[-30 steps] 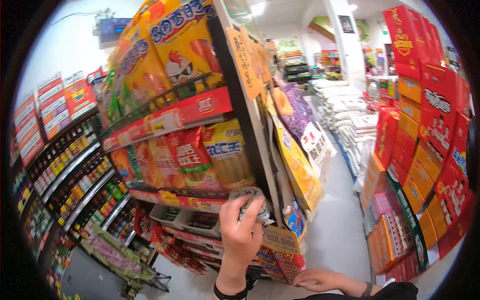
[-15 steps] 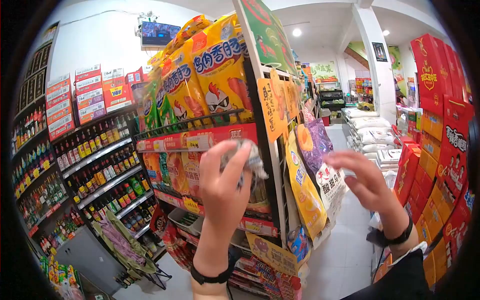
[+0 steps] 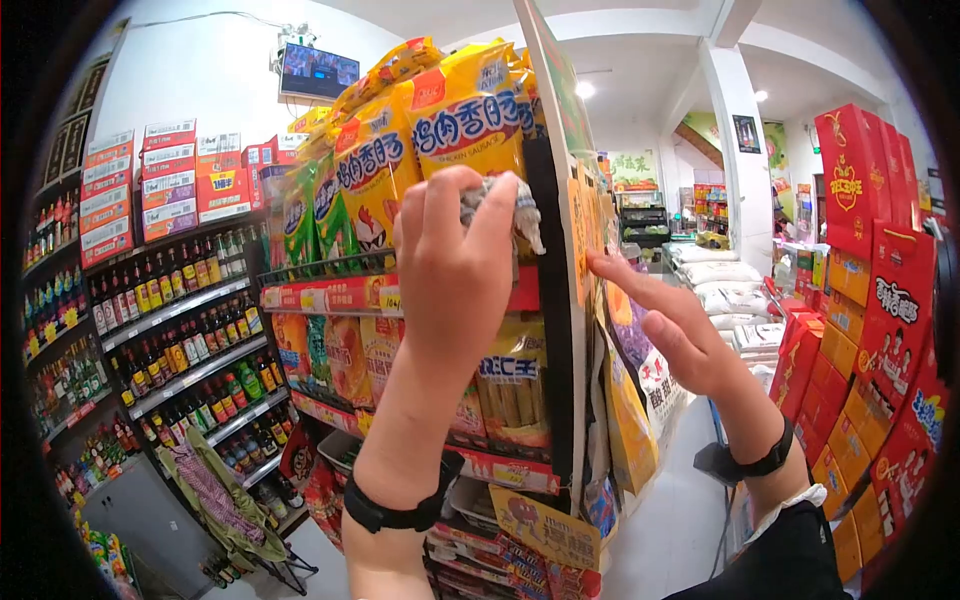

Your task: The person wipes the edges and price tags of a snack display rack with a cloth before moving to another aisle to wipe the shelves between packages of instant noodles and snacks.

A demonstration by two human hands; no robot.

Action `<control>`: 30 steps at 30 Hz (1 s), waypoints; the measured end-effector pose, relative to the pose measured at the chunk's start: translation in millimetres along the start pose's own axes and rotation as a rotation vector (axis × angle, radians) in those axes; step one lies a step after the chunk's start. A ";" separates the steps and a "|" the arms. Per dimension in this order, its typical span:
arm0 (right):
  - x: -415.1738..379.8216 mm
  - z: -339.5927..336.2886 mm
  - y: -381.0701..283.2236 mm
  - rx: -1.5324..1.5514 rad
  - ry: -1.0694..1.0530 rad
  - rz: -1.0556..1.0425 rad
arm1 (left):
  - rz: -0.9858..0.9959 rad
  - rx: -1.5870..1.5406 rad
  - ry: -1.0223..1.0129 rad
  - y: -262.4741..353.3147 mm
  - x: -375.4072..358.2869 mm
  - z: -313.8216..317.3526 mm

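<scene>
My left hand (image 3: 455,255) is raised before the shelf rack, its fingers closed round a crumpled grey-white cloth (image 3: 525,222). Part of the cloth sticks out to the right of the fingers. Behind it stand yellow chicken sausage bags (image 3: 465,115) on the upper shelf, above a red price strip (image 3: 340,295). My right hand (image 3: 675,325) holds nothing; its fingers are stretched out, with the tips at the orange sign (image 3: 580,235) on the rack's end panel. Whether they touch it I cannot tell.
Snack bags (image 3: 630,415) hang on the rack's end. Bottle shelves (image 3: 190,320) and a folding chair (image 3: 225,500) are at the left. Stacked white sacks (image 3: 715,272) line the aisle. Red gift boxes (image 3: 850,180) rise at the right. A black wall screen (image 3: 318,72) hangs high up.
My left hand has moved up with the cloth, now in front of the sausage bags. My right hand has moved left and up to the rack's end panel. The view has shifted slightly.
</scene>
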State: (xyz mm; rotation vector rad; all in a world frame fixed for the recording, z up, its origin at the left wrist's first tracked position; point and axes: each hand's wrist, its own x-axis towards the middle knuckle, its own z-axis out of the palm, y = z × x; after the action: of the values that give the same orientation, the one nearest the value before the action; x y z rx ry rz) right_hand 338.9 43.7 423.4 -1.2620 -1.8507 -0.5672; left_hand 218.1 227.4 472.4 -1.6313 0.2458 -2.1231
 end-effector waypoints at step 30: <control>9.1 14.5 -22.4 -0.442 -0.007 -0.145 | -0.089 -0.239 -0.084 5.2 27.3 16.5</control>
State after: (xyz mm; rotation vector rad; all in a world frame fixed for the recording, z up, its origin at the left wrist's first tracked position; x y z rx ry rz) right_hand 311.5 50.4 424.2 -1.4129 -1.8943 -1.0976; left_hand 229.6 212.6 498.8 -1.8951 0.4214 -2.1519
